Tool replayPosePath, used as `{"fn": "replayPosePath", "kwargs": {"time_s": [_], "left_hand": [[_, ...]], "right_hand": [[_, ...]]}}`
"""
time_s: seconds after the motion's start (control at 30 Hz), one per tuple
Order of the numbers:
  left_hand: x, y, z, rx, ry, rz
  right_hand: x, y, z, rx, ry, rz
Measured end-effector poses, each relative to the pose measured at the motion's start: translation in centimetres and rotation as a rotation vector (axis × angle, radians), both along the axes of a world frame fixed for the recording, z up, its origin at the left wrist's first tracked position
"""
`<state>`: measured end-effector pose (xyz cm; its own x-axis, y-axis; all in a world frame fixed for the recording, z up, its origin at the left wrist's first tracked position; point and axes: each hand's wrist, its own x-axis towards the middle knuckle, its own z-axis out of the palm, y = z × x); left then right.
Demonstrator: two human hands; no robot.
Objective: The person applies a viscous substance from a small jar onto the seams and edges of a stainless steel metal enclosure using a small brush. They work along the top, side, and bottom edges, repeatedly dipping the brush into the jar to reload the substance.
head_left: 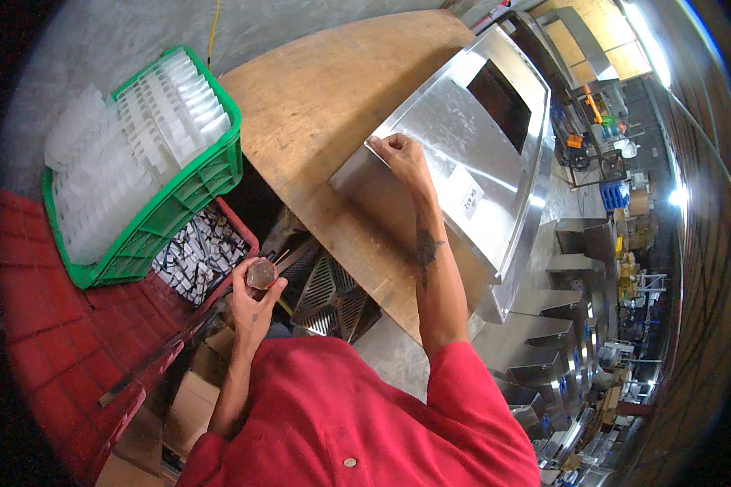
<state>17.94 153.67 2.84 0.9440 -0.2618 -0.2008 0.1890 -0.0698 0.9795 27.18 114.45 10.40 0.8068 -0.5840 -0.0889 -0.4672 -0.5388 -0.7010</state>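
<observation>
A small round container [261, 274] with a clear, brownish face and a reddish rim sits in my left hand [249, 312], whose fingers and thumb are wrapped round it. Its contents are too small to tell. My right hand [400, 158] reaches forward over a large stainless steel housing [443, 134] with a dark rectangular opening. Thumb and forefinger are pinched together at the housing's near left corner; whether something small is between them is hidden. A white printed label [464, 191] is on the steel, right of my forearm.
The housing lies on a wooden workbench [300, 105]. To the left, a green crate [150, 231] full of translucent plastic pieces stands by a red bin [248, 231] of small white-and-dark parts. Slatted metal filters [329, 300] are below the bench edge; several steel housings [573, 304] stand at the right.
</observation>
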Motion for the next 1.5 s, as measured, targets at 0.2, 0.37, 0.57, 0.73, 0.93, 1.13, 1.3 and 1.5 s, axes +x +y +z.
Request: {"fn": "replayPosePath", "kwargs": {"time_s": [0.2, 0.37, 0.57, 0.73, 0.93, 1.13, 1.3, 1.5], "left_hand": [[-0.6, -0.2, -0.9, -0.046, -0.018, 0.001], [-0.6, 0.1, -0.5, 0.002, -0.045, -0.035], [-1.3, 0.2, -0.8, -0.074, -0.013, -0.033], [-0.9, 0.0, -0.7, -0.084, -0.013, -0.055], [-0.7, 0.7, 0.1, 0.072, -0.061, -0.090], [-0.9, -0.6, 0.1, 0.092, -0.114, -0.127], [-0.8, -2.4, 1.2, 0.010, -0.065, -0.192], [-1.1, -4.7, 2.0, 0.061, -0.182, -0.278]], "right_hand": [[1.0, -0.3, 0.3, -0.054, 0.037, -0.051], [0.3, -0.7, -0.6, -0.099, -0.009, 0.008], [0.8, 0.2, -0.4, -0.193, -0.019, -0.007], [0.4, -0.1, -2.6, -0.327, -0.172, -0.130], [-2.5, 2.7, -2.6, -0.460, -0.259, -0.135], [-7.4, 4.0, -2.0, -0.411, -0.257, -0.126], [-13.4, 6.0, -1.0, -0.403, -0.320, -0.109], [-19.5, 8.2, 0.8, -0.276, -0.241, -0.190]]}}
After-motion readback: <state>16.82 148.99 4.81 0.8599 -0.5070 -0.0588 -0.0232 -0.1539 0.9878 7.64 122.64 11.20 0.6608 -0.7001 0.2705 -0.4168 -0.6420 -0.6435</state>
